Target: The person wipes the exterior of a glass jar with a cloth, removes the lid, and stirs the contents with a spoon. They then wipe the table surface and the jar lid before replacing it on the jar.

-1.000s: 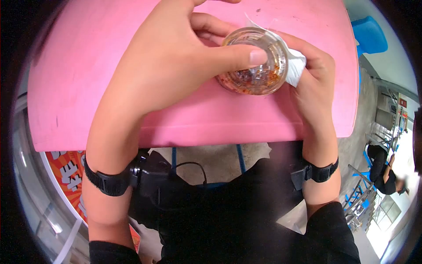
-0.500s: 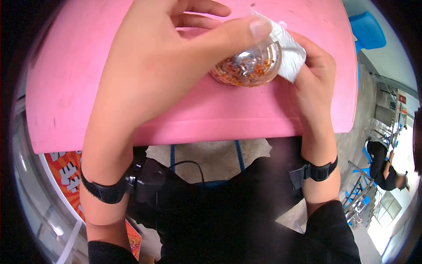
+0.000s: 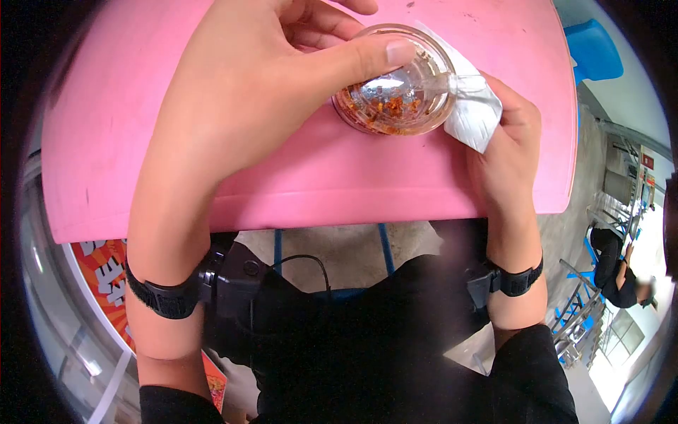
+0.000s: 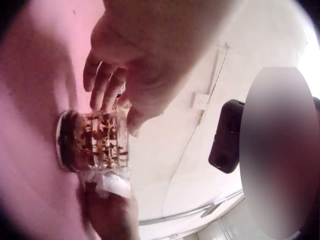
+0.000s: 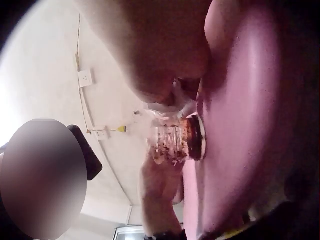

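A clear round jar (image 3: 388, 109) with red-orange flakes inside stands on the pink table. The left hand (image 3: 261, 92) holds it from the left, thumb on the jar's top near the rim and fingertips at its side, as the left wrist view shows on the jar (image 4: 102, 142). From the right, the right hand (image 3: 508, 148) grips a folded white tissue (image 3: 474, 116) that lies against the jar's side; some of its fingers are hidden behind the tissue. A small clear protrusion (image 3: 450, 83) shows at the jar's right edge, beside the tissue.
The pink table's (image 3: 353, 201) near edge runs just below the hands. A blue stool (image 3: 593, 49) stands beyond its right side. Farther right, a person in black (image 3: 613, 265) sits by metal railings. A red printed panel (image 3: 102, 275) is at lower left.
The clear protrusion has shifted from the jar's upper right to its right edge. The tissue has moved down and right with the right hand; the left hand has moved slightly left.
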Tool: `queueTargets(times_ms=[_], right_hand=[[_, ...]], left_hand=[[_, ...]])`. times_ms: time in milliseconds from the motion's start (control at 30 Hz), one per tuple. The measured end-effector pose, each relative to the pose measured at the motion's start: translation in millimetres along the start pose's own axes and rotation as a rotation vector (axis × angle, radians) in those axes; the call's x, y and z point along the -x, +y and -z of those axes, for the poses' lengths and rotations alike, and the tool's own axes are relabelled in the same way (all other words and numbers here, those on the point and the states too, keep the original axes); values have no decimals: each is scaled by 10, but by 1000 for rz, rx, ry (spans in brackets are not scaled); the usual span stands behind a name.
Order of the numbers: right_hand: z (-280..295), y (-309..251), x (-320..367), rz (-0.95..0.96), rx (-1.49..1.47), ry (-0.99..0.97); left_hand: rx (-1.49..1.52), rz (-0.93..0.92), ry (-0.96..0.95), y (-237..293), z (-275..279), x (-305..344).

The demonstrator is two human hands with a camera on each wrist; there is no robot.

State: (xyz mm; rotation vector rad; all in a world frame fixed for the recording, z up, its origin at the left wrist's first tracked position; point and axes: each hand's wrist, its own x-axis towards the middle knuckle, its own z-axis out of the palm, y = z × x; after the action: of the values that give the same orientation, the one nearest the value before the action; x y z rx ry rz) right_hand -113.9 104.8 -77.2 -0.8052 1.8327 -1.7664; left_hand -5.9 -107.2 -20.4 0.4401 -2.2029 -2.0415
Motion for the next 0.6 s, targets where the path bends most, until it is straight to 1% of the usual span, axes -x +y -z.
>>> queueTargets(times_ms=[33, 100, 133, 167, 200, 233, 267, 300, 333, 400, 467, 500, 567, 600], right_hand=[[-14, -30, -51, -12, 37, -26], [-47, -72, -181, -17, 76, -46], [-67, -81, -243, 0, 54, -86], [-77, -74, -289, 15, 31, -127], [-70, -50, -323, 14, 29, -122], [-63, -22, -345, 22, -20, -150], [-57, -6, -345, 31, -67, -178], [-41, -10, -323, 28, -65, -177], [-17, -21, -301, 16, -16, -172], [8, -3, -243, 8, 31, -178], [47, 56, -135, -25, -49, -64], [47, 46, -91, -30, -44, -73], [35, 34, -37, -37, -42, 7], [43, 44, -64, -37, -47, 0]], left_hand=[[-1, -2, -1, 29, 6, 3], [10, 110, -34, 163, 13, -3], [7, 105, -38, 185, -9, -4], [-19, 104, -4, 190, -41, 2], [-45, 105, 30, 182, -76, 8], [-45, 108, 25, 154, -113, 21], [-87, 75, 72, 118, -153, 39], [-127, 42, 122, 97, -165, 53], [-125, 41, 126, 89, -141, 53], [-259, -58, 6, 65, -81, 65], [-246, -60, 15, 36, -82, 81], [-235, -56, 24, 33, -129, 94], [-223, -45, 46, -1, -123, 98], [-224, -41, 54, 5, -143, 78]])
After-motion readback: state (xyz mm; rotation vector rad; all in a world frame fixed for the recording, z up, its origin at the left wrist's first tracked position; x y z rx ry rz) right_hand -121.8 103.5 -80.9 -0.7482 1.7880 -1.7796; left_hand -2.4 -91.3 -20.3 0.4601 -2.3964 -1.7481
